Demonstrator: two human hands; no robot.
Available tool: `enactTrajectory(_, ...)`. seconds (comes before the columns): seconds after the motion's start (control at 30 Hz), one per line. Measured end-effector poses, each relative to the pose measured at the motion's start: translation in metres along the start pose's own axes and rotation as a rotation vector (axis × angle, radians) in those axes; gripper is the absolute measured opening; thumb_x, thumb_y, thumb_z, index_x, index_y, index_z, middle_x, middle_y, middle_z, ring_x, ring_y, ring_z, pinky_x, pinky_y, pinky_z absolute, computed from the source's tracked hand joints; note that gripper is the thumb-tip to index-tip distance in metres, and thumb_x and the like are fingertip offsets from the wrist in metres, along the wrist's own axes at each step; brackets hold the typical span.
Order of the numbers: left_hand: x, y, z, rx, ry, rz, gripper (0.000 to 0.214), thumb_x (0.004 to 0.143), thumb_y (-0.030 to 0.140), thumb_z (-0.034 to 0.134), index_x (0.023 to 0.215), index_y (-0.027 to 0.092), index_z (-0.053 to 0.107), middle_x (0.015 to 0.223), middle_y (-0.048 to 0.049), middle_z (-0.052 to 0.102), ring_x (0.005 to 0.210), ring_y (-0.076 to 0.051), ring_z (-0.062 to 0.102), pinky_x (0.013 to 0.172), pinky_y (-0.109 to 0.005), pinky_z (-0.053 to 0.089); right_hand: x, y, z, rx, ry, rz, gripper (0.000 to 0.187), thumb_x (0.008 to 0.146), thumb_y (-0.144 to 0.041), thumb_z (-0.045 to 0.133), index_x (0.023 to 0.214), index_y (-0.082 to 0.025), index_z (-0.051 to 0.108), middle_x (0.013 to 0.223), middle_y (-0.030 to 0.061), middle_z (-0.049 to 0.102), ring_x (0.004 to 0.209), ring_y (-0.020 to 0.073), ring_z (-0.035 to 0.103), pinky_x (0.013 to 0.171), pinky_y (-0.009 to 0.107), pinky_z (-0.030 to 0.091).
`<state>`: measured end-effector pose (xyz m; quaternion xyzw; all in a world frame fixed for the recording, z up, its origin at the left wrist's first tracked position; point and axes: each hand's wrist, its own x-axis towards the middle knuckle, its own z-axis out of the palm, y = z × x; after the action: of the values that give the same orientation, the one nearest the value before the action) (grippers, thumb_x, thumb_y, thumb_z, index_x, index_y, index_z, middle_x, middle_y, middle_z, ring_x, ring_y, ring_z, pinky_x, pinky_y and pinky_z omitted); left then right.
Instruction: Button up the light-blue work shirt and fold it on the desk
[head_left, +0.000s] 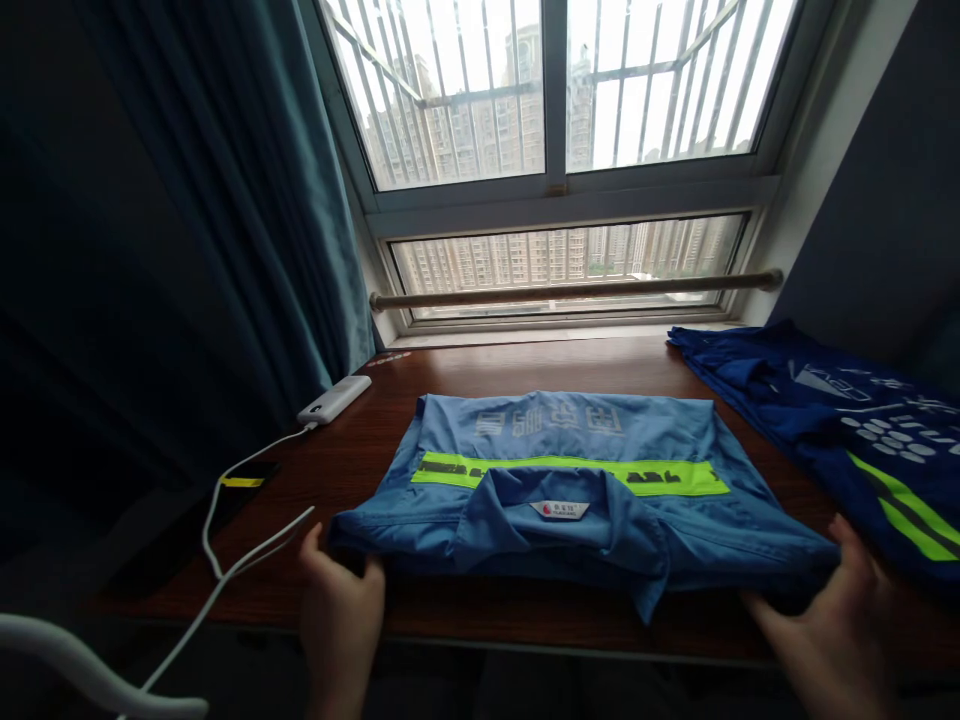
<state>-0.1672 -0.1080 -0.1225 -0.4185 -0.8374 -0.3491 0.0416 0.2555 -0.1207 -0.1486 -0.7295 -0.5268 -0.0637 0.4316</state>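
A light blue work shirt lies folded on the brown wooden table, its collar toward me. Across it runs a fluorescent yellow-green band, with pale printed characters beyond, and a white label shows inside the collar. My left hand is closed around the left shoulder edge, its fingertips partly hidden by the cloth. At the opposite shoulder edge, my right hand also grips the fabric, thumb on the near side. The shirt's near edge is lifted slightly off the table between both hands.
Dark blue garments with white print lie at the right. On the left are a white power bank, a white cable and a dark flat object with a yellow strip. A curtain and window stand behind.
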Motion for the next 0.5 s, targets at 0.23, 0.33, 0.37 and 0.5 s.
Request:
enactTrajectory(0.23,0.016,-0.01,0.0,0.124,-0.058,-0.074,0.042,0.078,0.04,0.044,0.108,0.013,0.052,0.084,-0.0166,0.063,0.074,-0.032,0.06,0.061,-0.037,0.044,0.005,-0.018,-0.005,0.185,0.077,0.08,0.089,0.063,-0.041,0.063,0.136,-0.01,0.022,0.131,0.0169,0.031,0.121,0.0376,0.026,0.099,0.054,0.025)
enactTrajectory(0.33,0.022,-0.014,-0.001,0.138,-0.131,-0.121,0.035,0.077,0.038,0.044,0.096,0.013,0.06,0.082,-0.017,0.064,0.077,-0.033,0.059,0.062,-0.036,0.042,0.008,-0.02,-0.01,0.406,0.126,0.293,0.091,0.06,-0.04,0.063,0.137,-0.016,0.02,0.133,0.0135,0.032,0.118,0.0335,0.034,0.097,0.05,0.03)
enactTrajectory(0.37,0.024,-0.015,-0.002,0.116,-0.136,-0.132,0.034,0.077,0.038,0.045,0.094,0.013,0.06,0.081,-0.0165,0.064,0.077,-0.033,0.059,0.062,-0.036,0.042,0.01,-0.018,-0.011,0.475,0.133,0.396,0.092,0.06,-0.039,0.064,0.138,-0.019,0.018,0.134,0.0131,0.033,0.115,0.033,0.039,0.093,0.049,0.035)
enactTrajectory(0.5,0.03,-0.017,-0.005,-0.084,-0.132,-0.169,0.024,0.076,0.034,0.045,0.082,0.016,0.059,0.071,-0.01,0.062,0.072,-0.029,0.058,0.062,-0.034,0.043,0.016,0.001,-0.018,0.474,0.03,0.617,0.096,0.054,-0.035,0.069,0.137,-0.028,0.021,0.127,0.0124,0.044,0.1,0.0342,0.052,0.077,0.046,0.046)
